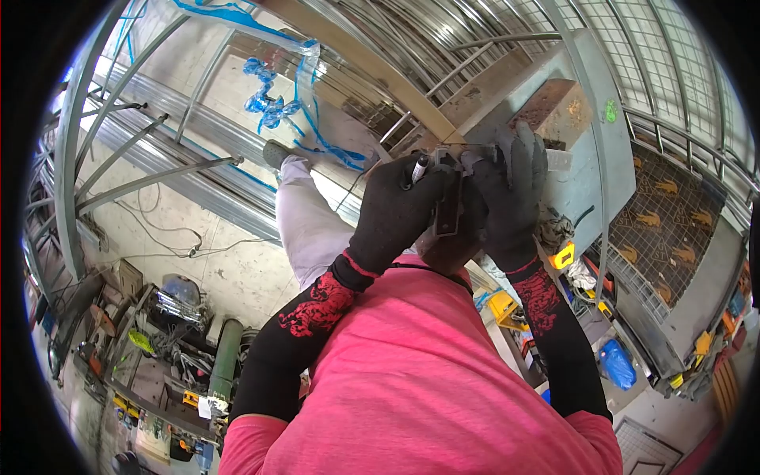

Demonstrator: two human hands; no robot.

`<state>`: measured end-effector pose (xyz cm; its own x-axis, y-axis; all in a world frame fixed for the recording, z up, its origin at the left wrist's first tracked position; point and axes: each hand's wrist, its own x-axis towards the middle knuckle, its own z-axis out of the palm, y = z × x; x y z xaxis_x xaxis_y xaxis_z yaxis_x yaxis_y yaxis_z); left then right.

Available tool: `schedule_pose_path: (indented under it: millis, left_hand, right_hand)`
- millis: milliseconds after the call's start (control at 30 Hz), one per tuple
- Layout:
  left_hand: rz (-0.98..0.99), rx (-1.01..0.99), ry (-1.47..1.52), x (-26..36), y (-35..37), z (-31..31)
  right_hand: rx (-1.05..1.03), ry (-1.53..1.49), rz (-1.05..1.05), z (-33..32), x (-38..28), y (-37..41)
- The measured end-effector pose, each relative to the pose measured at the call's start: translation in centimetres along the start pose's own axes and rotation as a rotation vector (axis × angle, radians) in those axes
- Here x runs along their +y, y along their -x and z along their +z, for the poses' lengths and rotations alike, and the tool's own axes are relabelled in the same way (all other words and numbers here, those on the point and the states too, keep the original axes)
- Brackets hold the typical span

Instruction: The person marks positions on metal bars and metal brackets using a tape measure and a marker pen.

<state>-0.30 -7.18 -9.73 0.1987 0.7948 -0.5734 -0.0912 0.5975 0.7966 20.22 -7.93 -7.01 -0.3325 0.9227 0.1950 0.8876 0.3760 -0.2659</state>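
Both my hands wear dark gloves and meet at the end of a long tan metal bar (396, 83). A marker (419, 168) with a pale end sticks out of my left hand (400, 202), whose fingers are closed round it. Between the hands lies a dark, narrow metal piece (449, 207), its lower end near my body. My right hand (511, 186) rests at the right side of the bar's end, its fingers stretched out and apart over the edge of the grey metal surface (609, 170). What lies beneath its palm is hidden.
A rusty steel block (554, 111) sits on the grey surface. Metal tubes (419, 39) lie beyond the bar. Blue plastic wrap (273, 107) hangs at the upper left, by a metal frame (71, 158). A green cylinder (227, 360) and tools stand at the lower left.
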Motion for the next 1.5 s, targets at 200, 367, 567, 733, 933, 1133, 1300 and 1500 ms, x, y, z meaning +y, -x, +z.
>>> schedule_pose_path:
  millis: [200,367,567,733,933,1133,1300,1500]
  left_hand:
    - [-0.030,0.004,0.104,0.2,0.3,0.5]
    - [-0.034,0.003,0.012,0.0,0.1,0.2]
    - [-0.018,0.007,0.019,-0.3,0.0,0.3]
    - [-0.033,0.016,0.039,0.3,0.3,0.4]
    - [-0.046,0.012,0.033,0.6,0.3,0.3]
    - [-0.096,-0.077,-0.074,1.5,0.0,-1.2]
    - [0.440,0.051,-0.509,2.9,0.1,-6.0]
    - [0.559,0.290,-0.762,7.5,0.7,-11.2]
  right_hand:
    - [0.008,-0.004,-0.003,0.0,0.0,0.1]
    - [0.032,0.000,-0.023,0.2,0.1,-0.1]
    - [0.038,-0.042,0.011,0.0,-0.3,-0.4]
    - [0.011,0.007,-0.031,0.2,0.2,-0.1]
    - [0.016,-0.003,-0.030,0.1,0.1,-0.3]
    - [0.030,-0.007,0.012,-0.1,-0.4,-0.6]
    - [0.037,-0.062,0.087,-0.7,-0.8,-0.9]
    - [-0.017,-0.104,0.113,-0.9,-0.8,-1.1]
